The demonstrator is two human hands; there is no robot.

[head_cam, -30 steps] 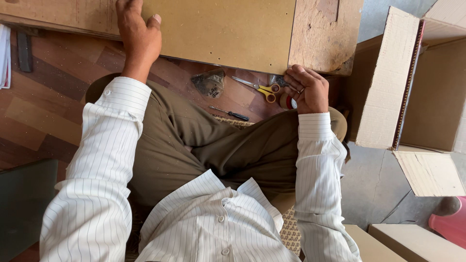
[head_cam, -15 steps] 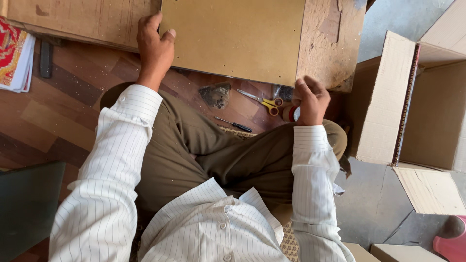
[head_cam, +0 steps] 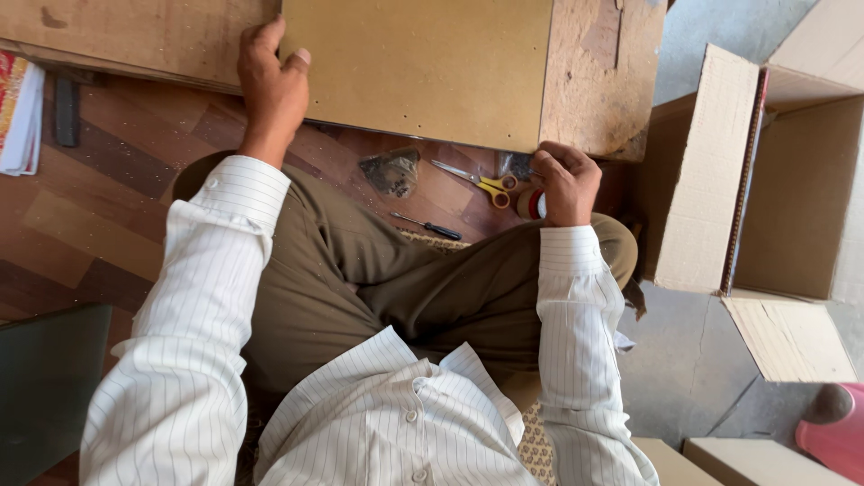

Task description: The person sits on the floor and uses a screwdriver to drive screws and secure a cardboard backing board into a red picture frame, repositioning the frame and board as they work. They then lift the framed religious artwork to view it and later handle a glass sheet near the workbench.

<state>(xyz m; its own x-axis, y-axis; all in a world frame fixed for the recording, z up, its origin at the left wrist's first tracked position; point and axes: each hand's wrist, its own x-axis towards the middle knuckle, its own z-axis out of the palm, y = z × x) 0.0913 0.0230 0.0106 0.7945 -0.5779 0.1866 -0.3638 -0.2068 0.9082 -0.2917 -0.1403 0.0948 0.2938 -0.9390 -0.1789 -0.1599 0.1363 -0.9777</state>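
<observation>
A smooth tan fibreboard panel (head_cam: 423, 72) lies on a rough chipboard slab (head_cam: 598, 81) in front of me. My left hand (head_cam: 270, 90) grips the panel's left edge, thumb on top. My right hand (head_cam: 565, 184) has its fingers curled at the panel's lower right corner, touching its underside. Whether it also pinches something small is hidden. Just beside that hand a roll of tape (head_cam: 531, 203) and yellow-handled scissors (head_cam: 481, 183) lie on the wooden floor. I sit cross-legged in olive trousers and a white striped shirt.
A small screwdriver (head_cam: 430, 226) and a clear bag of small parts (head_cam: 392, 171) lie on the floor by my knees. An open cardboard box (head_cam: 720, 171) stands to the right, with a pink object (head_cam: 837, 432) at the lower right. Papers (head_cam: 20, 117) lie at the far left.
My right hand has lifted from the tape and scissors on the floor up to the panel's lower right corner. My left hand kept its hold on the left edge. The view shifted slightly.
</observation>
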